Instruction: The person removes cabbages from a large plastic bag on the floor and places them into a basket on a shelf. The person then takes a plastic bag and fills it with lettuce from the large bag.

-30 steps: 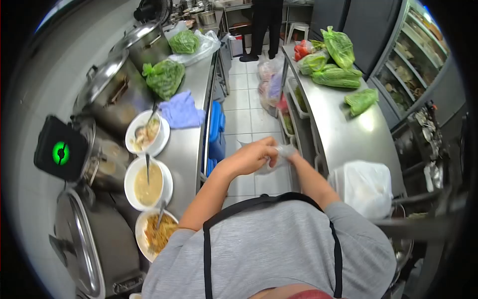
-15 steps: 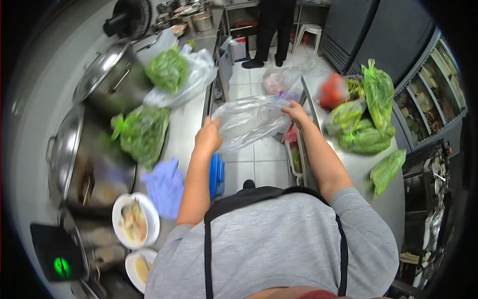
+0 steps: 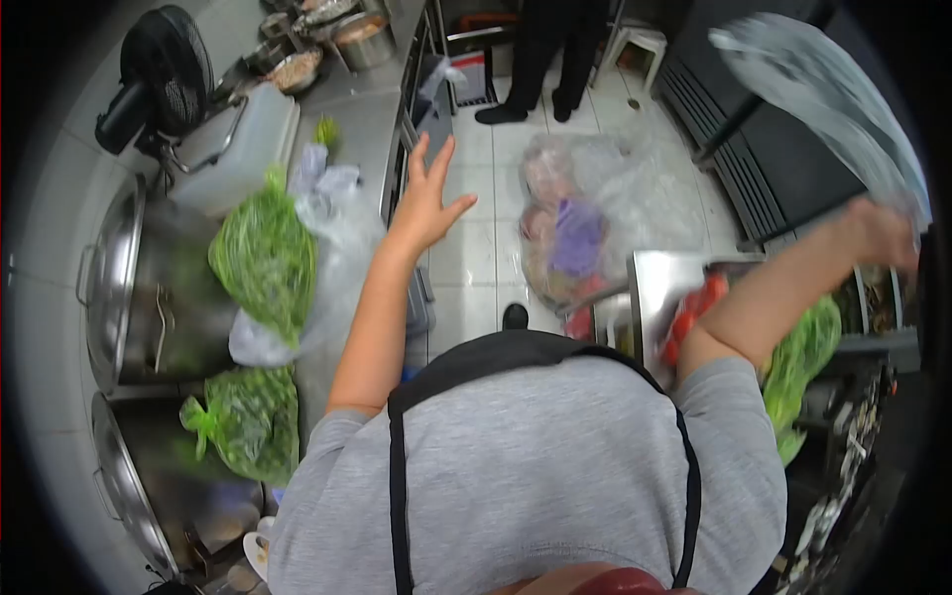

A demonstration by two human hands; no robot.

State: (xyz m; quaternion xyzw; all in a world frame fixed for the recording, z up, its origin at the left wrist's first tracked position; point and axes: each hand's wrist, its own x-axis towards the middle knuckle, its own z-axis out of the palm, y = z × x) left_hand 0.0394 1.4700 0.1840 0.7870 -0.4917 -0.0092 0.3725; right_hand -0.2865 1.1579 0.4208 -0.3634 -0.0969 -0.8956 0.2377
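Observation:
My right hand (image 3: 878, 236) is raised out to the far right, blurred, and closed on a clear plastic bag (image 3: 808, 94). The bag billows up and away from it. Over the aisle, my left hand (image 3: 428, 203) is stretched out with its fingers spread and nothing in them. On the counter to its left lie a green-tinted bag of leafy vegetables (image 3: 263, 263) and a second knotted bag of greens (image 3: 248, 416). Under my right arm are a red bundle (image 3: 694, 309), partly hidden, and bagged green vegetables (image 3: 805, 357).
Large lidded steel pots (image 3: 164, 283) stand along the left wall beside a black fan (image 3: 174, 69). Clear bags (image 3: 650, 193) and a purple item (image 3: 578, 236) lie on the tiled floor ahead. A person in dark trousers (image 3: 560, 55) stands at the back.
The plastic bag, earlier stretched between both hands, has swung up to the far right in my right hand. My left hand has let go and spread its fingers. The view has shifted forward.

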